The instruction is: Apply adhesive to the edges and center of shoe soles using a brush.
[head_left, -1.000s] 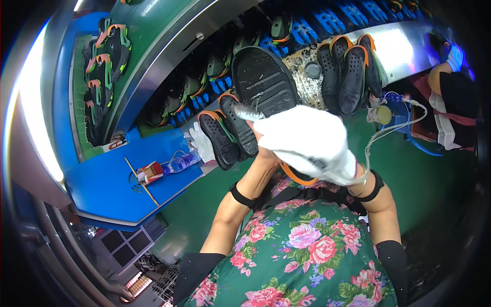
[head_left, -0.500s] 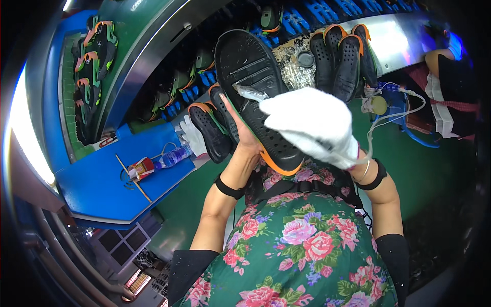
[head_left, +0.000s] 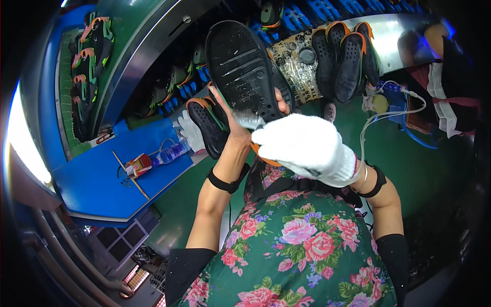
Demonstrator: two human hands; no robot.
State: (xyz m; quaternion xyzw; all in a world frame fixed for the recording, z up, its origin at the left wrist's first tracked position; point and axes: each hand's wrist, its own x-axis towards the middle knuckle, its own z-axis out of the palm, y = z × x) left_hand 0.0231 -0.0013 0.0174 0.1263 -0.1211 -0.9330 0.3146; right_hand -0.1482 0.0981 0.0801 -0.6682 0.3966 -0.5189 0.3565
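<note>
A large black shoe sole [head_left: 239,66] with an orange edge at its near end lies tilted across my bare left hand [head_left: 239,132]. That hand is closed round it from beneath, with the thumb side along the left edge and fingertips showing at the right edge. My right hand [head_left: 302,148], in a white knitted glove, grips a brush [head_left: 249,121] with pale bristles. The bristles press on the lower part of the sole; the glove hides the handle and the sole's near right side. The sole's surface looks shiny and streaked in places.
Several black-and-orange soles [head_left: 350,66] stand on the metal ledge at right, beside a taped cardboard piece [head_left: 296,64]. More soles [head_left: 207,125] lean at left, near a white glove [head_left: 190,132]. A blue table [head_left: 97,179] carries a bottle [head_left: 173,152] and a red carton [head_left: 139,165]. A hose [head_left: 364,135] hangs at right.
The sole has shifted a little left and up in view. My right hand has drawn the brush down the sole toward its near end. Left fingertips now show at the sole's right edge.
</note>
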